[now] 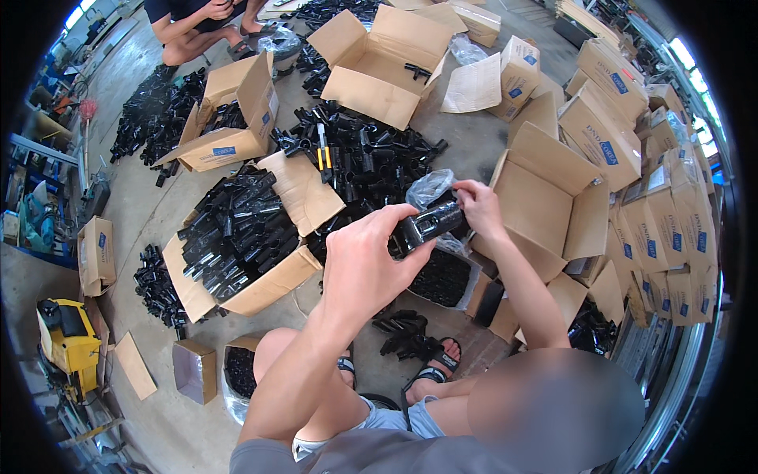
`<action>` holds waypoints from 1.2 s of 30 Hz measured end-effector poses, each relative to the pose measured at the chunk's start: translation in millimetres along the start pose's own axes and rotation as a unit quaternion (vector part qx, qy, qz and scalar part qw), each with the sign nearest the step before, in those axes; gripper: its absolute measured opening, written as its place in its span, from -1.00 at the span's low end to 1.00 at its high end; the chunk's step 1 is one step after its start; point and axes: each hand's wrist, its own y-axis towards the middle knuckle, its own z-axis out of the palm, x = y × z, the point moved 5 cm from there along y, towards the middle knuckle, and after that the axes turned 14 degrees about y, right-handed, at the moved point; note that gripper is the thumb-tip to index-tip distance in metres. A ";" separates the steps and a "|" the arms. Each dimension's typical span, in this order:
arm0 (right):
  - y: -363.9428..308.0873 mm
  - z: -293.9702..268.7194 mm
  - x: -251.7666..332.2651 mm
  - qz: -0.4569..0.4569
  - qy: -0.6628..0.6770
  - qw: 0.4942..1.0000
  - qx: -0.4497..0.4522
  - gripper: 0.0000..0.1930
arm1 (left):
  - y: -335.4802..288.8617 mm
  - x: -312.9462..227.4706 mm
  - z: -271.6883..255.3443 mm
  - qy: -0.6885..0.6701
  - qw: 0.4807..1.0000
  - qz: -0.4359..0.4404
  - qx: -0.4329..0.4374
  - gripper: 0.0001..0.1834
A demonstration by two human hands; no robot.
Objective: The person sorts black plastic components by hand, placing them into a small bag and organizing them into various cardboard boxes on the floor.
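Note:
My left hand [362, 254] is closed around one end of a short, glossy black tube fitting [433, 224], thumb below it and fingers above. At the fitting's other end, my right hand [479, 207] has its fingers pinched together; whether a small part is between them I cannot make out. The fitting is held tilted in the air in front of me. Behind it lie a crumpled clear plastic bag [430, 189] and a heap of black fittings [367, 150]. Beneath my hands stands a lined box of small black parts [442, 278].
An open carton packed with black fittings [237, 237] stands left, and an open carton [545, 197] right. A yellow-handled tool [324, 154] lies on the heap. Stacked cartons [659, 229] line the right side. Another person [197, 28] crouches at the far left. A yellow machine [69, 344] stands at left.

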 end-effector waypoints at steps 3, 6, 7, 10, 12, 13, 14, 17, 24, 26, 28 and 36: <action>-53.7 -24.9 108.1 -0.028 0.215 0.976 0.014 -0.83 | -3.7 -5.5 4.3 -0.002 0.999 0.016 0.027 -0.61; -118.9 -41.3 190.7 -0.057 0.244 0.968 0.013 -0.84 | -11.5 -14.0 6.0 0.010 0.998 0.051 0.026 -0.61; -132.4 -45.0 202.5 -0.076 0.250 0.965 0.014 -0.84 | -13.4 -17.2 9.6 0.014 0.997 0.047 0.057 -0.61; -161.0 -46.2 234.5 -0.229 -0.027 0.972 0.038 -0.87 | -23.4 -30.7 13.8 0.000 0.993 0.069 0.095 -0.61; -173.2 -43.4 232.9 -0.241 -0.045 0.969 0.012 -0.88 | -30.1 -39.1 13.9 -0.019 0.992 0.087 0.088 -0.61; -178.5 -42.4 231.9 -0.271 -0.068 0.960 0.010 -0.87 | -33.4 -42.3 14.9 -0.016 0.991 0.094 0.093 -0.61; -183.9 -41.1 233.2 -0.301 -0.091 0.949 0.010 -0.86 | -36.2 -45.3 15.1 -0.013 0.990 0.100 0.097 -0.61; -193.6 -37.7 228.4 -0.288 -0.065 0.955 -0.028 -0.86 | -42.4 -51.0 11.1 -0.028 0.988 0.122 0.091 -0.61; -206.4 -37.4 230.7 -0.277 -0.077 0.956 -0.056 -0.87 | -50.8 -54.6 3.5 -0.030 0.987 0.123 0.097 -0.60; -207.1 -36.1 231.0 -0.278 -0.079 0.956 -0.050 -0.86 | -51.7 -54.2 2.4 -0.030 0.988 0.119 0.089 -0.60; -207.2 -33.7 228.9 -0.276 -0.080 0.957 -0.044 -0.85 | -52.2 -53.8 1.7 -0.027 0.989 0.106 0.100 -0.59; -199.0 -47.8 196.5 -0.129 0.237 0.963 -0.021 -0.50 | -45.2 -49.6 3.2 -0.056 0.987 0.034 0.149 -0.60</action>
